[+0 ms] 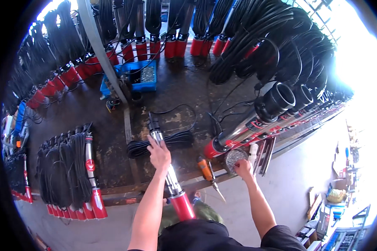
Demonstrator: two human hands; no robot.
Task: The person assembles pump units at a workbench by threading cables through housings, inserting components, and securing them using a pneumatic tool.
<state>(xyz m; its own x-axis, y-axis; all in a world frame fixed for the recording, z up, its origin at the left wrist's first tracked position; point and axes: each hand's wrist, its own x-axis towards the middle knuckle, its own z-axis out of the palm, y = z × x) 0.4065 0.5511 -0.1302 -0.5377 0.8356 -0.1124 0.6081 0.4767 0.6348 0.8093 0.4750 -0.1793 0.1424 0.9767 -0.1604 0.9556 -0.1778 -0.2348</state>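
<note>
A slim submersible pump (171, 180) with a silver body and a red end slants from the bench edge toward my lap. My left hand (159, 155) lies over its silver tube and holds it, with some fingers stretched along the metal. Just beyond, a tied coil of black cable (176, 140) rests on the bench. My right hand (244, 168) is at a round dish (228, 164) of small metal pieces, fingertips pinched together; whatever they hold is too small to tell. Between my hands lies an orange power screwdriver (205, 168), its tip over the bench edge.
The dark, worn bench (109, 167) carries rows of red-ended pumps with black cable coils at the back and left. Large silver pumps (243, 129) lie at the right. A blue bin (148, 75) of small metal parts stands behind a grey metal post (98, 42).
</note>
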